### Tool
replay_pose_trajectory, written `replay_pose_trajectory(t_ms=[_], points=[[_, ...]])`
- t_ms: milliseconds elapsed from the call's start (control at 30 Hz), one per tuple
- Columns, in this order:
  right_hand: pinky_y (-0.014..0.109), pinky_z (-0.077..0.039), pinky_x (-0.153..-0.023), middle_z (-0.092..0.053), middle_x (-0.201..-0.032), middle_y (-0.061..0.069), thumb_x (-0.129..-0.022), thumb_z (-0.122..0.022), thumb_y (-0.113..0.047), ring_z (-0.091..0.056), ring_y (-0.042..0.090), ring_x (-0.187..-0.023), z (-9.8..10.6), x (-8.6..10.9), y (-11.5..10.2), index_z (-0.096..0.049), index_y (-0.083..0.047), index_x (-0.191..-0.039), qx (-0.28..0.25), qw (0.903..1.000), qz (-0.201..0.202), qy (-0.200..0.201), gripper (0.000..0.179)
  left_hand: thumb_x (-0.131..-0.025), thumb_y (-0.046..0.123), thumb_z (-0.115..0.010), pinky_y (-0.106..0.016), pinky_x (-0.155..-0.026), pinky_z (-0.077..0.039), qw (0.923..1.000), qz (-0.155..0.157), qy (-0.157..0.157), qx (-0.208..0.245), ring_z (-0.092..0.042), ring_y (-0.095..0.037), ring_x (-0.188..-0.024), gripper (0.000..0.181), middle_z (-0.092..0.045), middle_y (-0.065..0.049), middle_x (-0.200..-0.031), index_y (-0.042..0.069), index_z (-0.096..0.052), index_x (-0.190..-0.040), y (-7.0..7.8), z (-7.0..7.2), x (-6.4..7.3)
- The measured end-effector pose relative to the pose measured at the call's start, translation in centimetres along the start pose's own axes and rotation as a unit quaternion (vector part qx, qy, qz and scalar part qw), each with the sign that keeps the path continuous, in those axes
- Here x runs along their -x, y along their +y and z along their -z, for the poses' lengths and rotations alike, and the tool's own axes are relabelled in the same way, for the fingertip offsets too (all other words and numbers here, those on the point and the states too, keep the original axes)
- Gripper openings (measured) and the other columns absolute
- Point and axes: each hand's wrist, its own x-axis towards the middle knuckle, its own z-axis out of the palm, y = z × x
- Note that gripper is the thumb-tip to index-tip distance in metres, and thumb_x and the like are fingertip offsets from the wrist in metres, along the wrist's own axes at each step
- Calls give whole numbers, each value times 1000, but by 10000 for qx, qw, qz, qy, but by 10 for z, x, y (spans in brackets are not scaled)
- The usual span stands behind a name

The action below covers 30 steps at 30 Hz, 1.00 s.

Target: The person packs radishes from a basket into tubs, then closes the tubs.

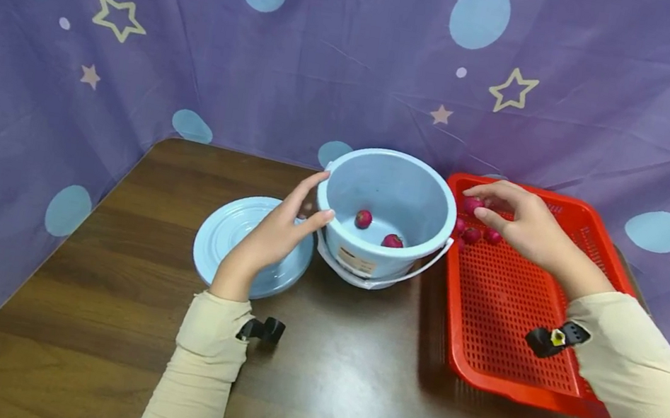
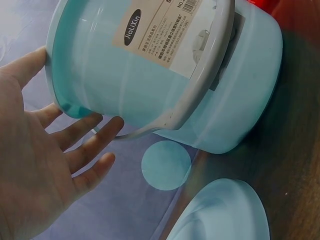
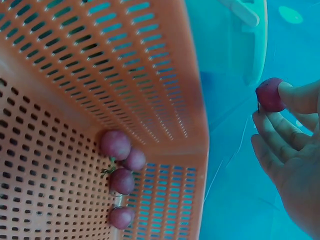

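A light-blue bucket (image 1: 392,167) stands upright with a white handle (image 1: 371,284) hanging at its front. Two red radishes (image 1: 363,219) lie on its bottom. My left hand (image 1: 271,239) rests its thumb and fingertips against the bucket's left rim, fingers spread, as the left wrist view also shows. Above the back left corner of a red basket (image 1: 539,400), my right hand (image 1: 528,229) pinches a radish (image 3: 270,95) between thumb and fingers. Several more radishes (image 3: 122,181) are clustered in that corner of the basket.
Left of the bucket, a round light-blue lid (image 1: 217,242) lies flat on the brown wooden table (image 1: 107,277), partly behind my left hand. The basket stands close to the bucket's right side. A purple patterned cloth (image 1: 355,62) hangs behind the table.
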Motion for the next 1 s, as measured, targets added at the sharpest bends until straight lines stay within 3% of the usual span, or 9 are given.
replay_pose_trajectory(t_ms=[233, 500, 733, 1000], points=[[20, -41, -88, -64, -116, 4, -96, -64, -5, -57, 5, -95, 0, -2, -8, -68, -9, -122, 72, 9998, 193, 86, 27, -99, 50, -54, -51, -102, -38, 10000, -36, 8, 29, -49, -25, -117, 68, -47, -10, -136, 36, -21, -157, 1, 0, 0], [15, -40, -89, -64, -113, 2, -95, -65, -5, -59, 1, -97, 0, -3, -20, -69, -9, -121, -102, 9983, 519, 231, 27, -98, 52, -54, -51, -103, -37, 10000, 38, 12, 40, -49, -23, -119, 68, -47, -8, -137, 39, -20, -156, 0, 0, -1], [15, -42, -90, -65, -111, 2, -94, -65, -2, -61, 2, -96, -4, -6, -31, -68, -4, -121, -277, 9960, 824, 181, 28, -99, 53, -53, -52, -104, -35, 10000, 36, -4, 44, -48, -22, -118, 68, -47, -7, -135, 39, -20, -156, 1, 1, -1], [20, -45, -89, -66, -111, -3, -93, -68, -7, -61, 8, -97, -13, -7, -42, -69, -12, -120, -338, 9950, 937, 32, 27, -99, 52, -53, -51, -102, -36, 10000, -12, 15, 58, -49, -24, -116, 68, -49, -8, -131, 39, -20, -156, -1, 0, -1]])
